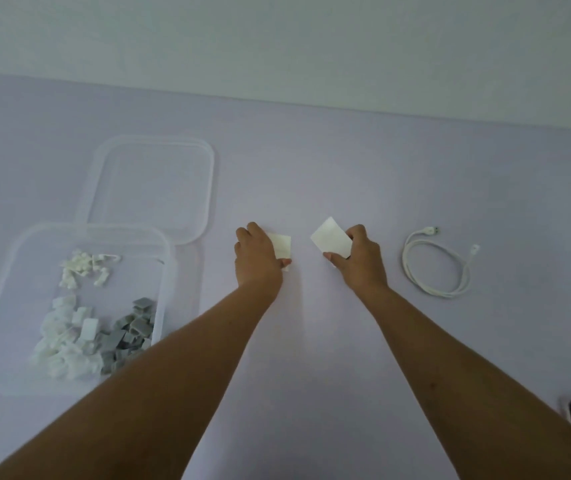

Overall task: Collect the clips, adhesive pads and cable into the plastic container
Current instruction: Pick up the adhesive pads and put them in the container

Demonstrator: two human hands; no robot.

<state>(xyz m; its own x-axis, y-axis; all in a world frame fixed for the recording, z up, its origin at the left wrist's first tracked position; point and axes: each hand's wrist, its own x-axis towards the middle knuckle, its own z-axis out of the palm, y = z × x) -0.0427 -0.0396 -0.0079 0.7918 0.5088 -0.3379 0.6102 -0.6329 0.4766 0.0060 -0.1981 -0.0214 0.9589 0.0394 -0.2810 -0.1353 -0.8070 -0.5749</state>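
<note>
Two pads are in hand: left hand (258, 256) pinches one pad (282, 249), right hand (360, 256) lifts another (330, 237), mid-tabletop. Next: both into the container (3, 271), left edge; cable (434, 265) remains.

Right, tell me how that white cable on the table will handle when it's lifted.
The white cable lies in a loose coil, so it will probably flop and uncoil when lifted. It looks thin, so likely light. Its two free plug ends may dangle and swing.
</note>
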